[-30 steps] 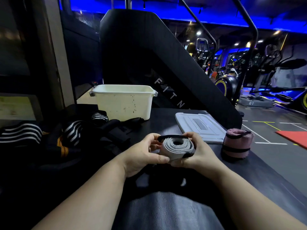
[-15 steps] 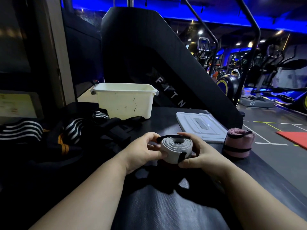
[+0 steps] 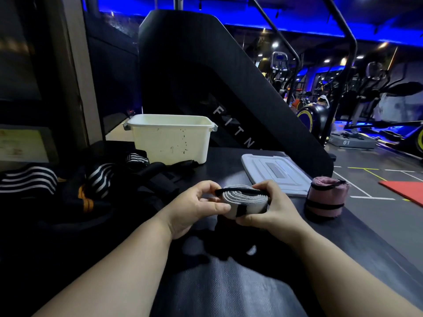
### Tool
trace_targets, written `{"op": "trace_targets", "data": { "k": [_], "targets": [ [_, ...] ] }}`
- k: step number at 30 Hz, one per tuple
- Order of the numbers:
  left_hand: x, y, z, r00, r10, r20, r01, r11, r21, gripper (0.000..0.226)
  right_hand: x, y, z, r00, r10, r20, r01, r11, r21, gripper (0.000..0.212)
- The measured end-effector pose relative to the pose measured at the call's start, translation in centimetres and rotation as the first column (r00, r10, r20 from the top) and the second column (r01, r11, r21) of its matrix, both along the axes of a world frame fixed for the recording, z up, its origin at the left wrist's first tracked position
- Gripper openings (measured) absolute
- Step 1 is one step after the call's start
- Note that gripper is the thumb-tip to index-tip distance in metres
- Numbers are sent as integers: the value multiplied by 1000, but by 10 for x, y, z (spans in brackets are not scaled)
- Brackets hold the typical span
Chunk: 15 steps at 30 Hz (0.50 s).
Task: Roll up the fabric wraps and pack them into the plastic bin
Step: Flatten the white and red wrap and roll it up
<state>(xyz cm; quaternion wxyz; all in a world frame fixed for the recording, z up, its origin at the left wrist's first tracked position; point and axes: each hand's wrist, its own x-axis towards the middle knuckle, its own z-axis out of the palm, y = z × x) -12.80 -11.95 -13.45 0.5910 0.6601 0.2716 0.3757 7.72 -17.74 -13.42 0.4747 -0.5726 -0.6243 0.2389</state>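
Tipped flatter than before, the grey wrap roll (image 3: 248,203), near centre, is gripped by my left hand (image 3: 194,208) and right hand (image 3: 273,212); rolling looks done, so next: fasten black strap (image 3: 238,191), reach far bin (image 3: 170,139).

Dim gym interior under blue ceiling strips and small spotlights; deep shadows at left, wide-angle bending at edges.

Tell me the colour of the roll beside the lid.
The roll is pink, black-banded; head view.
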Motion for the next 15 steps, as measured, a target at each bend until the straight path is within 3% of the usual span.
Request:
{"op": "trace_targets", "data": {
  "k": [3, 7, 12, 15],
  "targets": [
    [4, -2, 0, 997, 66, -50, -64, 997, 40, 39, -2, 0, -1, 1000, 15, 5, -15, 1000, -27, 78],
    [9, -2, -2, 984, 172, -55, -166, 982, 92, 24, -3, 0, -1, 994, 102, -43, -105, 991, -85, 76],
    [12, 0, -3, 962, 255, -93, -239, 958, 158, 30, -2, 3, -4, 992, 103, -79, -108, 992, -60, 86],
    [13, -1, -4, 958, 274, -84, -261, 955, 142, 27, -3, 5, -6, 994, 96, -57, -98, 995, -18, 78]
  ]
}}
